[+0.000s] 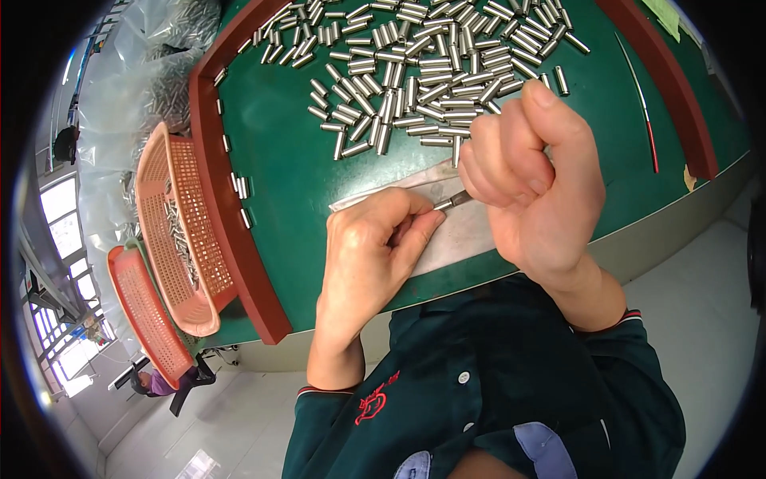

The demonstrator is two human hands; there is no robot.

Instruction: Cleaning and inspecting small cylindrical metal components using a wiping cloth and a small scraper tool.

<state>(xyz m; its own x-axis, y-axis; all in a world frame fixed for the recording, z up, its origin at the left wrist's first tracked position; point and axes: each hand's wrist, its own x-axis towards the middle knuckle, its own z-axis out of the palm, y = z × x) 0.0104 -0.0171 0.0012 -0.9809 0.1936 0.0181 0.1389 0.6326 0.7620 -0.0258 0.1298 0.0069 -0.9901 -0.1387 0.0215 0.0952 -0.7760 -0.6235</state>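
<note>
Over a pale cloth [459, 246] at the table's near edge, my left hand [363, 251] is closed, thumb and forefinger pinching a small silver metal cylinder [441, 206]. My right hand [542, 180] is curled into a fist, higher and to the right. From its fingers a thin dark tool [460, 198] reaches down to the cylinder; the fist hides the rest of it. Beyond both hands, a large heap of short shiny metal cylinders [435, 78] lies spread over the green tabletop [275, 152].
Red-brown rails [231, 231] border the table. Several cylinders lie along the left rail. Outside it are an orange mesh basket [209, 263] holding metal parts, a red basket [144, 307] and clear plastic bags [128, 96]. A thin red-handled tool [653, 148] lies at right.
</note>
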